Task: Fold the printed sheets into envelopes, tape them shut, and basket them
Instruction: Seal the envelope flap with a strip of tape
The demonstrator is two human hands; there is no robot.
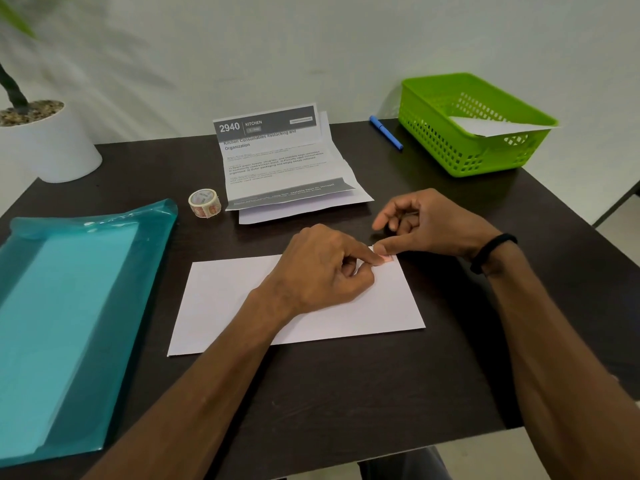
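A dark table (346,393) is seen set against a pale wall (311,46), and the white envelope (221,299) lying flat near its middle serves as the landmark for everything else. To the left of the envelope, a large teal plastic pack of paper (65,323) is laid along the table's edge. Beyond the envelope and far to the right, a green basket (460,147) is placed at the table's corner, with a white folded sheet (491,128) resting inside it. Far to the left and behind the envelope, a white plant pot (52,147) is seen. Directly behind the envelope, printed sheets (277,161), creased and partly raised, are stacked. A blue pen (385,132) is laid between those sheets and the basket. A roll of patterned tape (204,203) is stood behind the envelope's left end. The left hand (322,268) is rested on the envelope, fingers curled, its forefinger pressed on a small piece of tape (388,258) at the envelope's far right corner. The right hand (426,223), a black band (493,252) at its wrist, is held at that corner, thumb pressed on the same piece, the other fingers loosely curled.
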